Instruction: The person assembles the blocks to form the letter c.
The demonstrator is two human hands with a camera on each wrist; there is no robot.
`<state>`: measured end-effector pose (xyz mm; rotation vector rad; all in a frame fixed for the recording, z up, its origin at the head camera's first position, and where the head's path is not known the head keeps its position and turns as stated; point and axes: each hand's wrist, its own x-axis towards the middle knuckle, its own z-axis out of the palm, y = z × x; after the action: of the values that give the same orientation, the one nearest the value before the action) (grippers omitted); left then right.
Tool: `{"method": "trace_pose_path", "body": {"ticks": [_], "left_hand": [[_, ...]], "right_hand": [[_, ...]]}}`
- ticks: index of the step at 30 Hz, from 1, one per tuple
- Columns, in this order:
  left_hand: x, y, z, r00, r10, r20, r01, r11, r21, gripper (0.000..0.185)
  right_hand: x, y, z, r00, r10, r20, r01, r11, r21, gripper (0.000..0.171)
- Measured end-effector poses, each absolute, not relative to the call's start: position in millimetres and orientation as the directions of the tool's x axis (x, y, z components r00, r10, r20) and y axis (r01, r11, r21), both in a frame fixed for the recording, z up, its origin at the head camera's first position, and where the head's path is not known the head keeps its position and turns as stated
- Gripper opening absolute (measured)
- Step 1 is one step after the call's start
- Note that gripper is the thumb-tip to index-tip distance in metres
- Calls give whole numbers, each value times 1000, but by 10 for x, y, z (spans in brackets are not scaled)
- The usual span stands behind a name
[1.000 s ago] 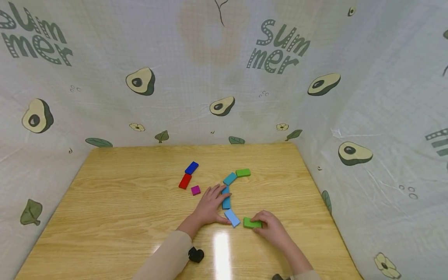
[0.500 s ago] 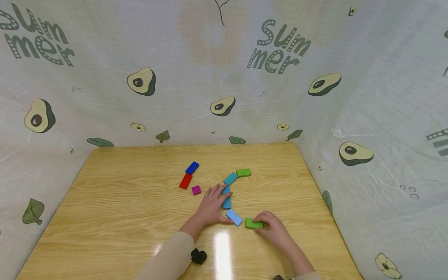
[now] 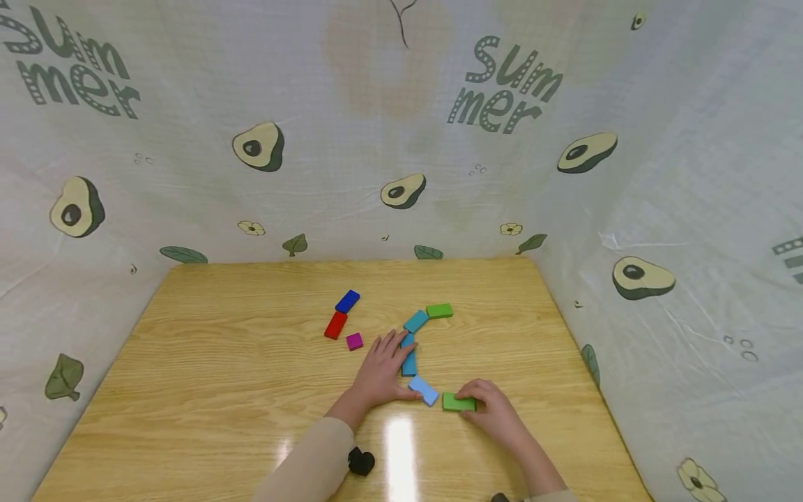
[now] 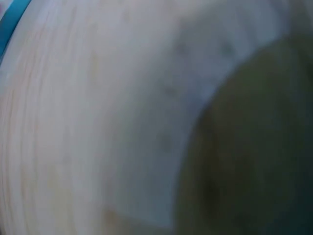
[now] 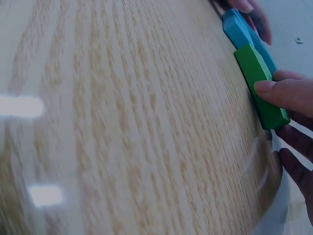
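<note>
The green block point(image 3: 458, 402) lies flat on the wooden table point(image 3: 219, 376), just beside the light blue block point(image 3: 423, 390) at the near end of a curved row of blocks. It is pinched by the fingers of the right hand point(image 3: 495, 411), while the left hand point(image 3: 381, 369) is laid with straight fingers against the teal block point(image 3: 409, 359). The placing step appears to be in hand; a small nudge to close up the curve seems called for. Red point(image 3: 335, 325), dark blue point(image 3: 347, 301) and magenta point(image 3: 354, 341) blocks lie apart. An avocado-printed sheet point(image 3: 401, 139) encloses the table.
</note>
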<state>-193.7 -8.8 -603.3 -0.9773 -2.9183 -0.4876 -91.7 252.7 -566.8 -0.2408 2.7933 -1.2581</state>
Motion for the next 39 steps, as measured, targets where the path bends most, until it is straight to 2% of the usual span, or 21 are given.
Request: {"method": "trace_pose_path", "body": {"ticks": [8,25,39], "left_hand": [[-1937,-92,-6051,-830,544,121,553,776,304,96],[-1927,-73,-6023,-828,555,86,558,797,232,94],[-1927,-65,-6011,-830,553,78,554,798,238,94]], "right_hand": [[-923,2500,-5674,-982,-188,16,-135,640,-757,31],[-924,2482,-5678,-981,-195,18,-143,652,-745,31],[-928,2485,-5686,-981,-196,9,-137,653,-745,33]]}}
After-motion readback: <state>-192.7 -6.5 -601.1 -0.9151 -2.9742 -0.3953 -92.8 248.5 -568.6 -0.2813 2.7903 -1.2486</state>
